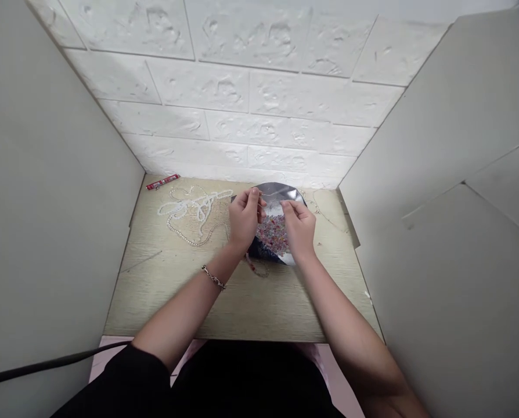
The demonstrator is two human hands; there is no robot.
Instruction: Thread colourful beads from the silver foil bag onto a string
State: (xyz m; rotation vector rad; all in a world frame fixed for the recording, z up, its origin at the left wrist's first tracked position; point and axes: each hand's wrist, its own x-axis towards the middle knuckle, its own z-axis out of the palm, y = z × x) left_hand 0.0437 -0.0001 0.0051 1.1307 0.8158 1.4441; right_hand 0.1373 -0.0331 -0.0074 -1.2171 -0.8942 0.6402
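Observation:
My left hand (245, 215) is closed in a pinch, with a thin pale thread or wire (268, 195) coming out from its fingertips toward the right. My right hand (299, 225) also pinches, thumb against finger; whatever sits between its tips is too small to make out. Beneath and between both hands lies a dark, shiny round tray or bag (272, 188) holding a heap of small pink and mixed-colour beads (273, 233). A short beaded strand (251, 265) with red and pink beads hangs by the near left edge, below my left wrist.
White and clear bead strands (190, 204) lie looped on the wooden table (259, 313) at left. A red narrow object (162, 182) rests at the back left corner. Fine thread (329, 220) curls at right. Side panels and a white brick-patterned wall enclose the table.

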